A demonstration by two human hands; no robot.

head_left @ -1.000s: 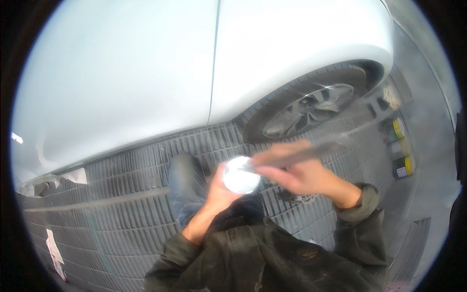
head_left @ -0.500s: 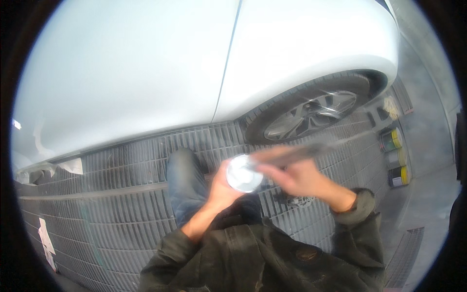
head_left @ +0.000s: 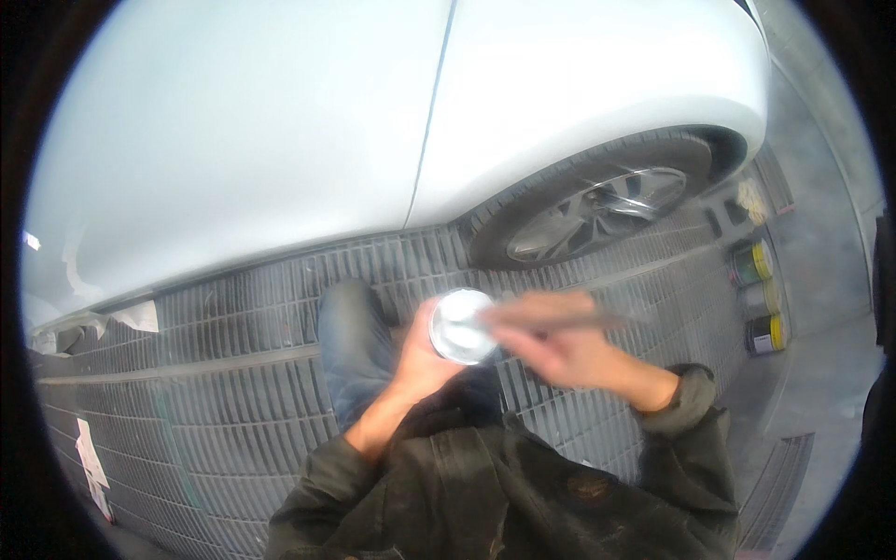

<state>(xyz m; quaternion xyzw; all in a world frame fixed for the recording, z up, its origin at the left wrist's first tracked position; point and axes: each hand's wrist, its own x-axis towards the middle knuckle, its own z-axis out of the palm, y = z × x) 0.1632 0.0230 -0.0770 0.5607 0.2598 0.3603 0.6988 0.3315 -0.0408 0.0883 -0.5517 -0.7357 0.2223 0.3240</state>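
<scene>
My left hand point(head_left: 418, 362) is wrapped round a small round can point(head_left: 461, 349) holding a whitish, wet-looking substance, its open top facing me. My right hand point(head_left: 581, 353) grips a long, dark, thin stirring tool point(head_left: 583, 320), smeared by motion. The tool's left end reaches over the can's mouth and meets the contents; its other end points right. Blur hides the exact kind of tool. Both hands are close together above my lap, with one jeans-covered knee point(head_left: 350, 308) to the left.
A pale car body point(head_left: 261, 121) fills the upper area, with its wheel point(head_left: 597, 219) ahead to the right. Slatted metal grating point(head_left: 252, 401) forms the floor. Several cans point(head_left: 763, 336) line the right wall. Paper point(head_left: 140, 317) hangs at the car's lower left edge; more paper point(head_left: 91, 457) lies farther left.
My right hand has moved slightly, and the tool has swung to lie flatter across the view, its right end lower. The can has shifted slightly left and up in my left hand.
</scene>
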